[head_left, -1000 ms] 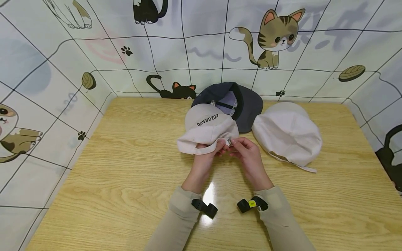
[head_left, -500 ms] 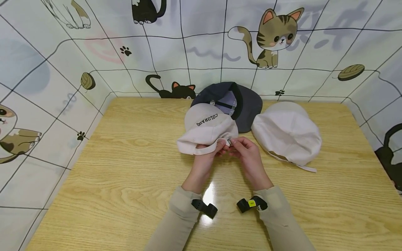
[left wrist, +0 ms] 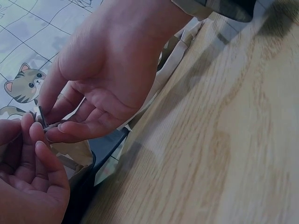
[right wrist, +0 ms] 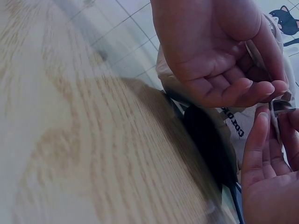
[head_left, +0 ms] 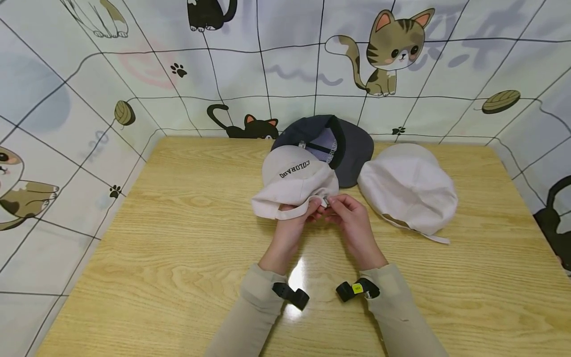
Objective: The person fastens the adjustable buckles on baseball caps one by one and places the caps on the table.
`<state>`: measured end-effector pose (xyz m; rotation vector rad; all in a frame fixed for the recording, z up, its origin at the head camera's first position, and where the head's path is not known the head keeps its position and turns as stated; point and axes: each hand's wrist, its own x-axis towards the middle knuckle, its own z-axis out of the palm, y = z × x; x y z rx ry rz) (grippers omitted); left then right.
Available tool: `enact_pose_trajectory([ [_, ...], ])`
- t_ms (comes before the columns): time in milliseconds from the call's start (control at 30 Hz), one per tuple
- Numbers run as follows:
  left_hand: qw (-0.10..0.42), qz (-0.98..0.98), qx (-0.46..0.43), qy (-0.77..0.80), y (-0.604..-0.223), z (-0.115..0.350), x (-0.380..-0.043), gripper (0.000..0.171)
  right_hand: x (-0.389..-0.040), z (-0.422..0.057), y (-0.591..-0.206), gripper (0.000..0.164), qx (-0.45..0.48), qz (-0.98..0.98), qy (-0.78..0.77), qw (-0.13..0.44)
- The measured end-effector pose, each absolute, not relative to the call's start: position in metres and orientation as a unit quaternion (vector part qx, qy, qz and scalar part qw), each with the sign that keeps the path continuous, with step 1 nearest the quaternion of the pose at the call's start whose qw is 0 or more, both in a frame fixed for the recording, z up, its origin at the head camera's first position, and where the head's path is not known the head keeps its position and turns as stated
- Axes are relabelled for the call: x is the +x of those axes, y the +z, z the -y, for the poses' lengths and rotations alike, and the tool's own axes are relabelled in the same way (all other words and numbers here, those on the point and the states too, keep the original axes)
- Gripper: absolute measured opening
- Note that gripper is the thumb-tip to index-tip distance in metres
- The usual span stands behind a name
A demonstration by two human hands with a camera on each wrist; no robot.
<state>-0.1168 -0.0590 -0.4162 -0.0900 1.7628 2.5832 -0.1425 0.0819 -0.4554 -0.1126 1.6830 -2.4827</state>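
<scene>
A white cap (head_left: 285, 171) lettered COLORADO sits at the middle of the table with its back strap (head_left: 292, 214) toward me. My left hand (head_left: 292, 228) reaches under the strap, and its thumb and fingers pinch the strap's end. Close on the right, my right hand (head_left: 353, 220) pinches a small metal buckle (right wrist: 284, 107) at that same end with thumb and index finger. Fingertips of both hands meet around the buckle in the wrist views. Part of the strap is hidden behind the fingers.
A dark navy cap (head_left: 357, 153) lies behind the lettered cap, its inside showing. To the right is another white cap (head_left: 410, 188), its loose strap end (head_left: 436, 240) on the wooden table (head_left: 178, 277). A cat-patterned cloth (head_left: 294, 74) hangs behind the table.
</scene>
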Motion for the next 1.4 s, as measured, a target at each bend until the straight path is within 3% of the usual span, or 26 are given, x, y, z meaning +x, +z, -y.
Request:
enact_pose_trajectory([
  [267, -0.015, -0.572, -0.007, 0.820, -0.437, 0.056, -0.125, 0.016, -0.132, -0.080, -0.428, 0.011, -0.014, -0.555, -0.827, 0.084],
  [600, -0.005, -0.571, -0.017, 0.821, -0.423, 0.058, -0.118, 0.017, -0.133, -0.079, -0.430, 0.010, -0.016, -0.557, -0.826, 0.083],
  [833, -0.011, -0.578, -0.020, 0.816, -0.466, 0.057, -0.134, 0.027, -0.134, -0.079, -0.432, 0.013, -0.020, -0.568, -0.819, 0.082],
  [967, -0.012, -0.575, -0.024, 0.817, -0.471, 0.057, -0.136, 0.029, -0.134, -0.079, -0.427, 0.013, -0.012, -0.570, -0.817, 0.085],
  [1067, -0.008, -0.580, -0.024, 0.814, -0.462, 0.057, -0.133, 0.026, -0.133, -0.079, -0.426, 0.012, -0.007, -0.570, -0.817, 0.086],
  [1267, 0.022, -0.579, -0.035, 0.815, -0.404, 0.059, -0.112, 0.011, -0.133, -0.080, -0.426, 0.015, -0.002, -0.570, -0.817, 0.086],
  [1400, 0.021, -0.583, -0.022, 0.812, -0.397, 0.060, -0.110, 0.011, -0.133, -0.080, -0.426, 0.019, -0.001, -0.575, -0.814, 0.086],
])
